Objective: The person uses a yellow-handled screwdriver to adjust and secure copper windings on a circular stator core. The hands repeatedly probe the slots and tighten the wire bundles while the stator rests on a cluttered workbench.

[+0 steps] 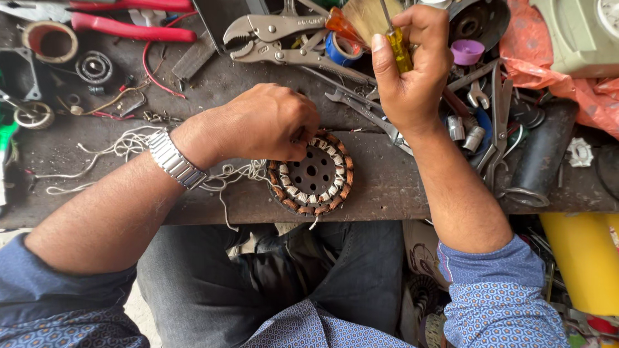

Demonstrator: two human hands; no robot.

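the left hand (267, 122) pinches the far-left rim of the round copper-wound stator (312, 174), which lies at the near edge of the tabletop (387, 180); the right hand (412, 64) is clenched on a yellow-handled screwdriver (398, 48), held upright farther right; locking pliers (284, 35) lie far beyond.

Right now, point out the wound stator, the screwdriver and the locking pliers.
wound stator (314, 173): head view, on its dark perforated centre plate.
screwdriver (400, 48): head view, on the yellow handle gripped in the right hand.
locking pliers (271, 29): head view, on the upper metal jaw arm.
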